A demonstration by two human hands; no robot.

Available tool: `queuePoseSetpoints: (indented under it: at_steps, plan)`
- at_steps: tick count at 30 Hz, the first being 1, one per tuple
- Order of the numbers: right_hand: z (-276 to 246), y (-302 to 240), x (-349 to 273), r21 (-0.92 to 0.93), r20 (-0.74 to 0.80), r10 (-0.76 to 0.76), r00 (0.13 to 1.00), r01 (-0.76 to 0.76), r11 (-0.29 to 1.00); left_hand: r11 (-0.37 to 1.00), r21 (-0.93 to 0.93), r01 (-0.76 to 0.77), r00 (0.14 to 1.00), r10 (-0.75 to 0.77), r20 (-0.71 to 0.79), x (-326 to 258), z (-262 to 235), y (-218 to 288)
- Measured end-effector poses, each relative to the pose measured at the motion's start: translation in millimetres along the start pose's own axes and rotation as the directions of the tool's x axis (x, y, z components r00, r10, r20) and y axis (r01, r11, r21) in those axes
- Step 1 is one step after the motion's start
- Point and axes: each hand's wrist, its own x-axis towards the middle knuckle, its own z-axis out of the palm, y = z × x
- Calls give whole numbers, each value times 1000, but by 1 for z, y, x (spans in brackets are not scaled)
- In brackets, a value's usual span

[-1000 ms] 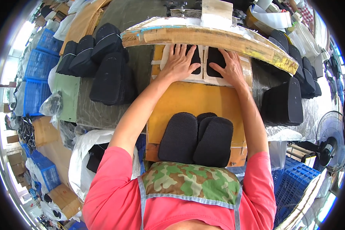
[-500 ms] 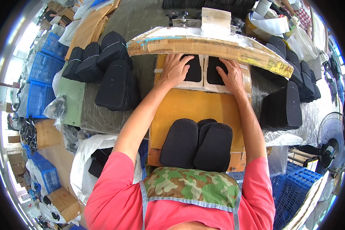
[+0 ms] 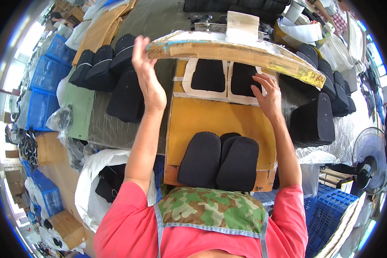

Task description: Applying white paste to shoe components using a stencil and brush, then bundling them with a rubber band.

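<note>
My left hand (image 3: 148,77) is raised at the left end of a tilted wooden frame (image 3: 228,50), its fingers stretched upward beside the frame's corner. Whether they touch the wood I cannot tell. My right hand (image 3: 268,92) hovers at the right edge of the right black insole (image 3: 244,79), fingers apart and slightly bent. That insole and the left one (image 3: 208,75) lie in white cut-out borders on a yellow board (image 3: 219,116). The frame hides their far ends. Several loose black insoles (image 3: 200,159) lie on the board's near end, close to my apron.
Stacks of black insoles stand on the left (image 3: 127,99) and right (image 3: 312,120) of the table. A white sack (image 3: 88,189) with black pieces hangs open at near left. Blue crates (image 3: 331,219) and a fan (image 3: 367,163) are at right.
My left hand has left the left insole and risen leftward to the frame's end. My right hand has drawn back slightly toward me, uncovering more of the right insole.
</note>
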Motion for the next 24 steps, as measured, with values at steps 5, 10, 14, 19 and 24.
queuePoseSetpoints:
  at_steps: [5,10,14,19,24]
  plan:
    - [-78,-83,3,309,349,-60,935,-54,950,998,70,6,982,-19,189,-12,-31,6]
    - [-98,-111,39,242,433,-110,895,2,970,958,42,285,935,-287,209,-95,-49,-10]
    - [-10,-24,115,-239,-51,-321,946,300,923,916,222,335,887,-385,253,-115,-38,-32]
    - [39,3,148,-355,39,-198,979,199,913,918,268,294,916,-351,197,-121,-43,-46]
    - [30,-46,79,-80,178,-188,966,205,976,921,283,270,933,-322,159,-120,-51,-42]
